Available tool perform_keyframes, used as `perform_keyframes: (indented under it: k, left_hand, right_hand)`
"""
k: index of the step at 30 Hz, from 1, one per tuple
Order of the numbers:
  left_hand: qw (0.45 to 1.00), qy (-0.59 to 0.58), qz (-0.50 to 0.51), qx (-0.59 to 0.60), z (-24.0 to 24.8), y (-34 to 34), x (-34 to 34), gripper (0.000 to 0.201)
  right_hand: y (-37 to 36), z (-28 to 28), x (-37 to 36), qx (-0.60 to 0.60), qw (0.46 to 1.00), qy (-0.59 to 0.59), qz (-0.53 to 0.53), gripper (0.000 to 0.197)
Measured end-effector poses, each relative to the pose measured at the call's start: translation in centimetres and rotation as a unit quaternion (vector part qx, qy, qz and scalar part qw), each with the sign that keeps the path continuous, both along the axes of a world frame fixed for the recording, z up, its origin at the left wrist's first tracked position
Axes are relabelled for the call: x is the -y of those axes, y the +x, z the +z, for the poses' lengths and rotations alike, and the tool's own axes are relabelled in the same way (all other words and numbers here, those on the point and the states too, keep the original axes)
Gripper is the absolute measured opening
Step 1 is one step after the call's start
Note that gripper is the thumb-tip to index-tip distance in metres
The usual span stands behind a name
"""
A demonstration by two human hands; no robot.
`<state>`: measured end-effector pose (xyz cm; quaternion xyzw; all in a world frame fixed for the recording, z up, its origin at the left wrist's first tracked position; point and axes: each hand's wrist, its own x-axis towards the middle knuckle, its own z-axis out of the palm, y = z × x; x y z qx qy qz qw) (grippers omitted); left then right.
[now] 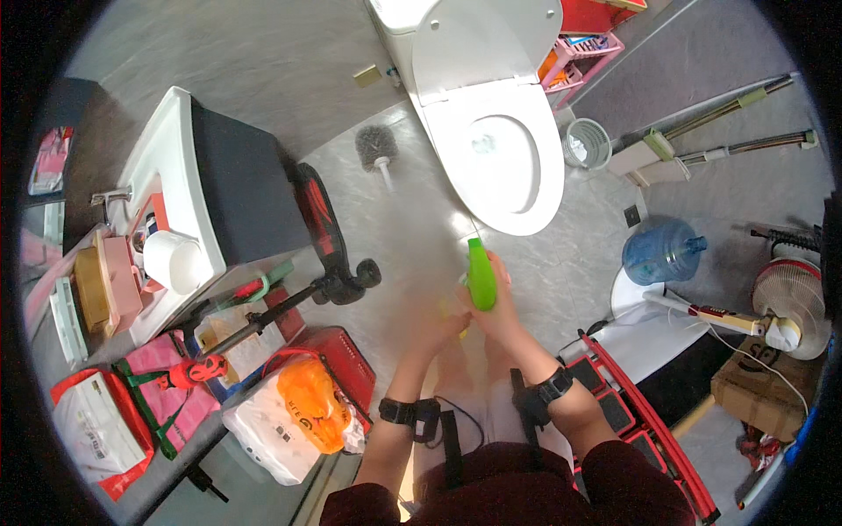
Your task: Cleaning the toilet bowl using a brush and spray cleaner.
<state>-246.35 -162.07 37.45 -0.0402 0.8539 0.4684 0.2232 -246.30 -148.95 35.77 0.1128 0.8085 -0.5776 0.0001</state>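
A bright green bottle [481, 276] with a narrow neck is in my right hand [500, 302], whose fingers wrap round it. The neck end points away from me toward the white toilet [548, 188]. Just left of the bottle, slightly nearer to me, is my left hand [449, 326], its fingers curled. A blurred patch covers part of that hand, so what it holds, if anything, cannot be made out. Beyond both hands the toilet has its lid [487, 44] raised, and water shows in the bowl. To the toilet's left a toilet brush [377, 149] with a dark head lies on the floor.
A washbasin cabinet [241, 184] stands left, with a black folded stand [338, 285] beside it. Bags [272, 430] and a red crate [351, 364] lie nearer. Right are a waste bin [586, 145], mops [702, 153], a blue water jug [658, 252], a fan [789, 302] and a red-framed ladder [645, 412].
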Motion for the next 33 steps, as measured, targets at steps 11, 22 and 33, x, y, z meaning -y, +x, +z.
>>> perform_keyframes:
  k: [11,22,33]
  left_hand:
    - [0.990,0.117,-0.035,-0.075,8.5,2.1,5.5,0.050]
    - [0.943,-0.002,-0.148,-0.297,18.4,5.6,12.5,0.038]
    - [0.904,-0.071,-0.207,-0.368,16.9,6.8,10.9,0.053]
  right_hand:
    - [3.8,11.8,6.1,0.038,0.985,0.055,0.159,0.059]
    - [7.7,15.8,4.7,0.050,0.892,-0.358,0.271,0.040]
    - [6.2,19.1,8.2,0.120,0.931,-0.272,0.212,0.040]
